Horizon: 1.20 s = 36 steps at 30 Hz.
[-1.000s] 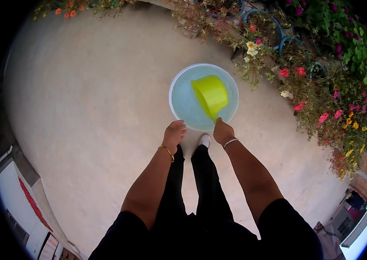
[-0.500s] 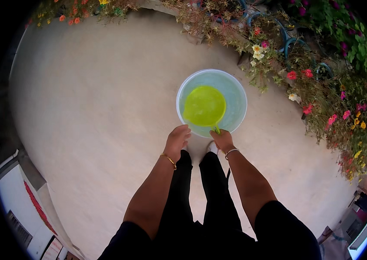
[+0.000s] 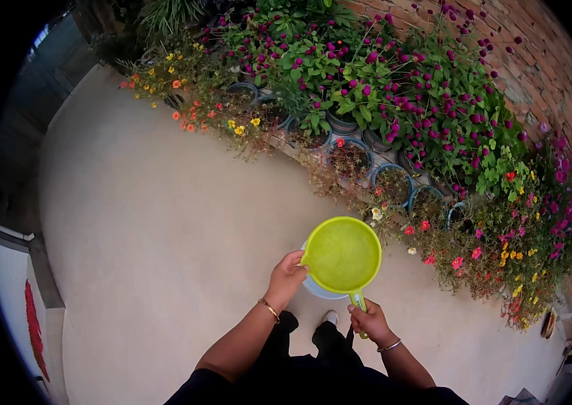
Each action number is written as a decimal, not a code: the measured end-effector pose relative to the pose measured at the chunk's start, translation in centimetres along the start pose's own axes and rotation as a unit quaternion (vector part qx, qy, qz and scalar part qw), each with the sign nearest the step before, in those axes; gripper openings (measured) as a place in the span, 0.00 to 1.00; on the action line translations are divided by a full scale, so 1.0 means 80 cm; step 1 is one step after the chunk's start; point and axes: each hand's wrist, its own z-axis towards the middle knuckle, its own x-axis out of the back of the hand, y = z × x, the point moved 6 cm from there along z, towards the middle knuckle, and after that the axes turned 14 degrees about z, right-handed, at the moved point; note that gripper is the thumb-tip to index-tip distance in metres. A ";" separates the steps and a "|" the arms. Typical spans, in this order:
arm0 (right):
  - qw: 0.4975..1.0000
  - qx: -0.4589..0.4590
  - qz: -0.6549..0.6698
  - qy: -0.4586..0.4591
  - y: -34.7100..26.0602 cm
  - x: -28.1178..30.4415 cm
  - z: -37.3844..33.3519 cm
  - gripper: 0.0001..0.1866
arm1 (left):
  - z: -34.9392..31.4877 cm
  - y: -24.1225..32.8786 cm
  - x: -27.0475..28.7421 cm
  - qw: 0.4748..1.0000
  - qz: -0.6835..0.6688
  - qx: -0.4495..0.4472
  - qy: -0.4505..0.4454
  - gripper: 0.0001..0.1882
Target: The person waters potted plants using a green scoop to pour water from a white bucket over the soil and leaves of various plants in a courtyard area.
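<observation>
A yellow-green plastic water dipper [image 3: 342, 253] is held up in front of me, its round bowl facing up. My right hand [image 3: 373, 322] is closed round its handle [image 3: 358, 302]. On the left side, my left hand [image 3: 287, 277] pinches the bowl's rim near the spout. What lies in the bowl is hard to make out; water may be in it. Below the dipper a pale blue basin [image 3: 322, 291] stands on the ground, mostly covered from sight, with only part of its rim and side showing.
A bed of potted flowers [image 3: 350, 162] runs from the far left to the right, with purple, red and yellow blooms. Behind it rises a brick wall [image 3: 536, 61]. Pale concrete ground [image 3: 164, 223] spreads to the left. My shoe [image 3: 330, 316] is near the basin.
The dipper has come up out of the basin, raised by both hands. My left hand has moved onto its rim. The view has tilted up, bringing more flowers and the wall into sight.
</observation>
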 end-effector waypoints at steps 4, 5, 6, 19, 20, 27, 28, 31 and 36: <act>0.996 0.066 -0.026 -0.049 -0.109 -0.101 -0.024 0.06 | -0.001 0.113 0.079 0.995 0.014 -0.099 -0.015 0.12; 0.996 0.070 -0.018 -0.054 -0.134 -0.131 -0.024 0.06 | 0.000 0.143 0.101 0.994 -0.009 -0.105 -0.028 0.10; 0.994 0.088 -0.029 -0.057 -0.158 -0.158 -0.021 0.06 | 0.013 0.166 0.124 0.992 -0.014 -0.125 -0.028 0.10; 0.962 0.121 0.154 -0.188 -0.334 -0.602 0.152 0.18 | 0.135 0.438 0.549 0.957 0.061 -0.281 0.035 0.07; 0.963 0.117 0.152 -0.190 -0.344 -0.630 0.173 0.18 | 0.151 0.446 0.583 0.962 0.045 -0.266 0.035 0.06; 0.944 0.049 0.163 -0.284 -0.393 -0.836 0.337 0.19 | 0.228 0.538 0.818 0.961 0.065 -0.248 0.100 0.04; 0.943 0.041 0.171 -0.282 -0.402 -0.860 0.360 0.19 | 0.240 0.542 0.846 0.969 0.035 -0.224 0.098 0.04; 0.942 0.052 0.125 -0.306 -0.448 -0.945 0.423 0.18 | 0.274 0.577 0.934 0.966 0.008 -0.221 0.133 0.04; 0.944 0.080 0.123 -0.295 -0.514 -1.067 0.511 0.18 | 0.346 0.661 1.061 0.958 0.037 -0.255 0.124 0.04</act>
